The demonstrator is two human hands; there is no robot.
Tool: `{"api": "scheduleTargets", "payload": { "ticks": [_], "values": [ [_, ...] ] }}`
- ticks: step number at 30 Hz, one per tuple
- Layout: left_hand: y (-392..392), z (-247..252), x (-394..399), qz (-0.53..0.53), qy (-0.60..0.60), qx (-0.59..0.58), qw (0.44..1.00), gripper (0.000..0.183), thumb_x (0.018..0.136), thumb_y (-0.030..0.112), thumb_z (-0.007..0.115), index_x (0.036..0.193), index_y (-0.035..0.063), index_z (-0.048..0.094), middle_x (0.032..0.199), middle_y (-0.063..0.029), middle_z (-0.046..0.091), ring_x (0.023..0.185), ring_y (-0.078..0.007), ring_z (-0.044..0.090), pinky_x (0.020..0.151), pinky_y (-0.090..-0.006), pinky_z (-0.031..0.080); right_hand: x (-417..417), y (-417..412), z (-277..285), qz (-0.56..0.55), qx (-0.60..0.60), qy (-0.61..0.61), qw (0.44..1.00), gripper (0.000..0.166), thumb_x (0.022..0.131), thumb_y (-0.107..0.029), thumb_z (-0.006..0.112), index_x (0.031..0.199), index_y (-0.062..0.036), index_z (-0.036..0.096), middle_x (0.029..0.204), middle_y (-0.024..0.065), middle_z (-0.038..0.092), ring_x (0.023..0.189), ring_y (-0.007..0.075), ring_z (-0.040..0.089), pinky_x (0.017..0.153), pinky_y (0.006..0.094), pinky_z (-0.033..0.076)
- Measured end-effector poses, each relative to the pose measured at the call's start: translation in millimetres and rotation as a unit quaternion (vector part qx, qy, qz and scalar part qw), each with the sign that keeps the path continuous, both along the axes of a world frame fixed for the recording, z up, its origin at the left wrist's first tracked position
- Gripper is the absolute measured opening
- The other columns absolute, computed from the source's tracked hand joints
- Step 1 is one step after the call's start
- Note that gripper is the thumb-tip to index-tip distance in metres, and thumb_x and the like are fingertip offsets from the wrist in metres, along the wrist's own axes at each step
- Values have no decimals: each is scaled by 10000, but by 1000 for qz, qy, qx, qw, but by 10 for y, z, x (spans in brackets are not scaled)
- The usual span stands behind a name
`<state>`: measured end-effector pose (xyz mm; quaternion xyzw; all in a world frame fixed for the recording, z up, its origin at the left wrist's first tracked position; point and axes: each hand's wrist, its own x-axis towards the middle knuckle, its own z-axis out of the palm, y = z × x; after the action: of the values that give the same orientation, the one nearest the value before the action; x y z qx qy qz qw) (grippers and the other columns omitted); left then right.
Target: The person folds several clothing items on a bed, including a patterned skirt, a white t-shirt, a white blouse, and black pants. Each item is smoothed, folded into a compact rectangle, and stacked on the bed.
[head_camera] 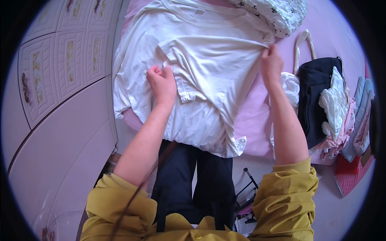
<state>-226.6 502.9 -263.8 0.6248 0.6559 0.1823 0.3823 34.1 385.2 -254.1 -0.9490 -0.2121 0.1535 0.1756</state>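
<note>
A white shirt (211, 69) lies spread with its round neckline at the far end and part of its fabric folded across the front in creases. My right hand (272, 64) pinches the shirt's right edge and pulls the cloth taut. Over the middle of the shirt, my left hand (162, 82) is curled, with a small bit of white cloth showing between thumb and forefinger beside a folded hem. The lower hem of the shirt hangs over the bed's near edge, by my dark trousers (178, 174).
The shirt lies on a pink bed sheet (256, 120). White patterned fabric (280, 15) is bunched at the far right. Folded black clothing (313, 96), a crumpled white cloth (334, 102) and pale blue fabric (359, 99) lie to the right. White cabinets (69, 60) stand left.
</note>
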Motion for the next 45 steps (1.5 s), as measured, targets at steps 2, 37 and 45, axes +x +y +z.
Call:
{"api": "scheduleTargets", "payload": {
  "ticks": [2, 37, 45],
  "values": [
    [-197, 59, -3, -39, 16, -22, 999, 365, 788, 194, 560, 1001, -54, 397, 944, -159, 446, 857, -239, 452, 782, -344, 383, 43, -79, 42, -68, 34, -41, 996, 169, 821, -135, 467, 938, -13, 474, 827, 194, 591, 752, 355, 571, 649, 409, 434],
    [-581, 210, -433, -139, 33, -96, 985, 202, 734, 144, 603, 783, -22, 498, 808, -168, 490, 796, -339, 475, 694, -399, 392, -1221, 1033, -47, 105, 116, 329, 931, 191, 823, -149, 527, 969, -26, 515, 705, 105, 611, 612, 151, 577, 577, 283, 450],
    [-347, 92, -871, 95, -89, -232, 964, 207, 794, 205, 567, 817, 3, 528, 808, -103, 559, 744, -180, 539, 703, -293, 428, -1552, 888, -47, 113, 300, 269, 908, 358, 839, -66, 484, 1181, -14, 392, 1066, 158, 542, 944, 220, 568, 805, 284, 452]
  ]
}}
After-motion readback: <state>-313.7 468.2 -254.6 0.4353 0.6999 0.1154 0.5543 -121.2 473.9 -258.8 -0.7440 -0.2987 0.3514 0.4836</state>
